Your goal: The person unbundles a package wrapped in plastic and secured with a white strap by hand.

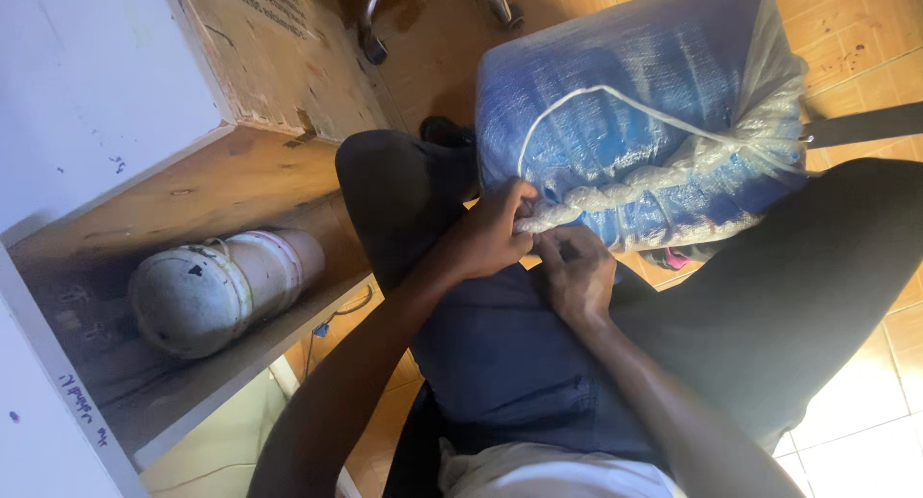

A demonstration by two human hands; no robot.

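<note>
Two hands work at one bundle. The left hand is curled, its fingertips pinched on the twisted end of the clear plastic wrap; the right hand sits just below and beside it, fingers bent inward against the same twisted end, though exactly what they grip cannot be told. One large blue woven sack, covered in that clear plastic, rests between the person's knees on the tiled floor. One white cord loops across its face. To the left, one wooden shelf holds one white cylindrical container lying on its side. Two chair-base legs show at the top edge
</note>
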